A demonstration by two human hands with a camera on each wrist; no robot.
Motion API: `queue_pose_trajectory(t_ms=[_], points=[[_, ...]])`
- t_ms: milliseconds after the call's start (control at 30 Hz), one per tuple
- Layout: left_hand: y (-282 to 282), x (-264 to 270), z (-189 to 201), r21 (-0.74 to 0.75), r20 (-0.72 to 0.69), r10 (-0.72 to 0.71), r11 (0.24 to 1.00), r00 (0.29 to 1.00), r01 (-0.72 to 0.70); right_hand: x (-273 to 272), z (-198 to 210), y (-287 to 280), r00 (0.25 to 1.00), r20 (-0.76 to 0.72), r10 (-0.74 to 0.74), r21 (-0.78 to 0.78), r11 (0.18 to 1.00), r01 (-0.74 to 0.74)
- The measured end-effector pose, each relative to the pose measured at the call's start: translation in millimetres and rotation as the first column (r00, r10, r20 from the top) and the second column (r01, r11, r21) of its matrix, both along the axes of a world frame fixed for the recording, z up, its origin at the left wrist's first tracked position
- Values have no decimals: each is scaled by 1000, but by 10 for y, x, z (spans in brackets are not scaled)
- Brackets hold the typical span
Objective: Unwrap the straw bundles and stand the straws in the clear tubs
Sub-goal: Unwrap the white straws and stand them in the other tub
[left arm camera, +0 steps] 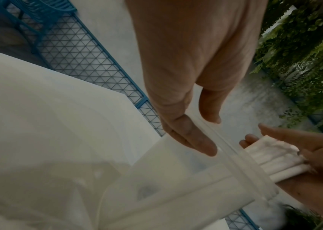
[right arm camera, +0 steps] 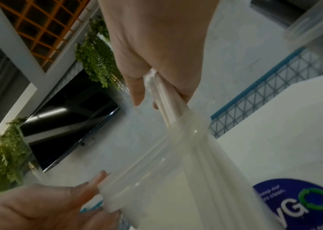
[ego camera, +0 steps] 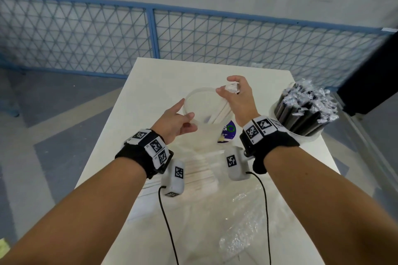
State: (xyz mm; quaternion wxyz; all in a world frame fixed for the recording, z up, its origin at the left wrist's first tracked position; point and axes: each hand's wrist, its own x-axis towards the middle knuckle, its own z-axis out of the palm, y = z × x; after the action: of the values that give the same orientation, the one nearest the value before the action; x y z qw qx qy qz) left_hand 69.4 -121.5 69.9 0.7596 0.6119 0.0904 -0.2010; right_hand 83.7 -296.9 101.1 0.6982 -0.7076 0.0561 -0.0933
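Head view: the left hand (ego camera: 175, 121) holds the tub (ego camera: 206, 109) on the tabletop (ego camera: 280, 178). The right hand (ego camera: 239, 99) grips white straws (ego camera: 221, 109), lowering them in.

Left wrist view: fingers (left arm camera: 192, 138) curl on the rim.

Right wrist view: straws lean in the tub. Next, I think, let go gently.

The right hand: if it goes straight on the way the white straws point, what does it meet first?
Most likely the inside of the clear tub. The right hand grips the white straws, whose lower ends already slant into it; how near the bottom they are is unclear.
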Motion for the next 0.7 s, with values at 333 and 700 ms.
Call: queue_pose_trajectory(t_ms=[333, 700], points=[[195, -34, -85, 328, 34, 6, 944, 999, -17, -61, -39, -405, 953, 37, -302, -292, 908, 299], [311, -276, -686, 871, -212, -534, 277, 819, 406, -413, -833, -569, 781, -623, -38, -741, 349, -574]])
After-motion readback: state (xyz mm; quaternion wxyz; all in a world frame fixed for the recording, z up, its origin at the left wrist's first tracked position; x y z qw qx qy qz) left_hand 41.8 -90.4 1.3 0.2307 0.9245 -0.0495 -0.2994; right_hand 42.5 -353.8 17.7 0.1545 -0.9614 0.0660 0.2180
